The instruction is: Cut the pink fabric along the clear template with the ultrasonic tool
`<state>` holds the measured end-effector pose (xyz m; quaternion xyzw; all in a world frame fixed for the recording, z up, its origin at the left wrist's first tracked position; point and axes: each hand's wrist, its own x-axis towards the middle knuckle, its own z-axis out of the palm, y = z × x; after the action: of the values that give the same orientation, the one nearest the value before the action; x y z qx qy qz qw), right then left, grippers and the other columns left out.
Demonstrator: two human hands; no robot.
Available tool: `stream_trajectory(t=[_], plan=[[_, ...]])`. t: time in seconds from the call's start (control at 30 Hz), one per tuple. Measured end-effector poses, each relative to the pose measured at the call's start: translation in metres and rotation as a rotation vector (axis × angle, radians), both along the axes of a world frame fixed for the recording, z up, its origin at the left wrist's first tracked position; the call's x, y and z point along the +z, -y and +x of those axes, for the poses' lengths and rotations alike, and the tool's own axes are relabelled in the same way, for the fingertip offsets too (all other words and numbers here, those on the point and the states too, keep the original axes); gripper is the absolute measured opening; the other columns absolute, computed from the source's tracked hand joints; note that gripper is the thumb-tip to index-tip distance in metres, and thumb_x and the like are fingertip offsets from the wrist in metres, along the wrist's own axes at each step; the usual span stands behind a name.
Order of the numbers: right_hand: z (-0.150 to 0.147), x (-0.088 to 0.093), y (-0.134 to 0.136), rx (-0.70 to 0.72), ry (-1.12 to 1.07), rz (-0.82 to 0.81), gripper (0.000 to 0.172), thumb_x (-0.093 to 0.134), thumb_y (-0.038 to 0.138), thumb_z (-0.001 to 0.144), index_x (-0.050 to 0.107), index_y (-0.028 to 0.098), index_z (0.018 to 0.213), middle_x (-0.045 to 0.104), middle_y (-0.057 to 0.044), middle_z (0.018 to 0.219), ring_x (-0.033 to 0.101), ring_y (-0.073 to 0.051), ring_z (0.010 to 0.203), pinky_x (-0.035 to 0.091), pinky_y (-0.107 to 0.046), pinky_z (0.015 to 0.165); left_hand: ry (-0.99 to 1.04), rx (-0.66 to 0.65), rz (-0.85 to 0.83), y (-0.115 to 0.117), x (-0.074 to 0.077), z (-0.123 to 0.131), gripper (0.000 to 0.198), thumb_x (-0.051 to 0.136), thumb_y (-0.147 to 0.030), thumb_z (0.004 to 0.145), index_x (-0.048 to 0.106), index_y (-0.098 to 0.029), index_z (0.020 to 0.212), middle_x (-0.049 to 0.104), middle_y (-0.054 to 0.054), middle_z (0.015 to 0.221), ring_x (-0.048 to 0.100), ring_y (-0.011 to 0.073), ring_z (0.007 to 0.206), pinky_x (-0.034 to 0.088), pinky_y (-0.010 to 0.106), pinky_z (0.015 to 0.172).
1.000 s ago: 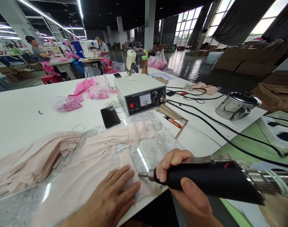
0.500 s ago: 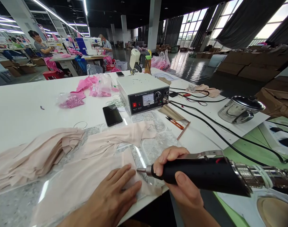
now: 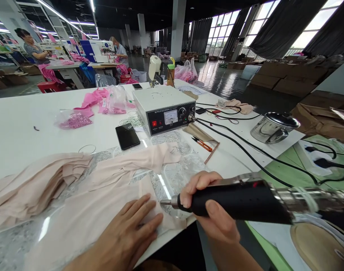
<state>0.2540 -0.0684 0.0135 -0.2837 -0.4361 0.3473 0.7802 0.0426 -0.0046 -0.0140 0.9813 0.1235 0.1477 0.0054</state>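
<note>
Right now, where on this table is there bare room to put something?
Widest bare table lies far left, between the pink bag and the fabric stack. A smaller patch sits between the scissors and the cable. Crowded: by the control box, phone, and the tool in the right hand.

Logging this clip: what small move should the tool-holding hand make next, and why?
Probably ease the tip of the black tool onto the fabric edge: the right hand holds the tip right at that edge, and the left hand presses the fabric flat beside it.
</note>
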Motion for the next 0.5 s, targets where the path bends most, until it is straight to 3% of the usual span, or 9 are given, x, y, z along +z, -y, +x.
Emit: stream_trajectory(t=[0.23,0.5], plan=[[0.016,0.009,0.038,0.006,-0.01,-0.089,0.017,0.059,0.038,0.083,0.057,0.025,0.092,0.053,-0.001,0.078,0.057,-0.012,0.057,0.048,-0.029,0.053,0.013,-0.04,0.022,-0.002,0.005,0.001,0.031,0.052,-0.033,0.099,0.06,-0.022,0.128,0.061,0.011,0.129,0.054,0.0297,0.126,0.053,0.039,0.098],[0.02,-0.005,0.049,0.035,0.032,-0.139,0.02,0.054,0.042,0.086,0.054,0.026,0.097,0.053,-0.002,0.081,0.056,-0.015,0.063,0.047,-0.032,0.058,-0.044,-0.017,0.055,0.002,0.005,0.0,0.033,0.052,-0.033,0.099,0.058,-0.023,0.13,0.058,0.009,0.135,0.05,0.0307,0.13,0.052,0.04,0.099]])
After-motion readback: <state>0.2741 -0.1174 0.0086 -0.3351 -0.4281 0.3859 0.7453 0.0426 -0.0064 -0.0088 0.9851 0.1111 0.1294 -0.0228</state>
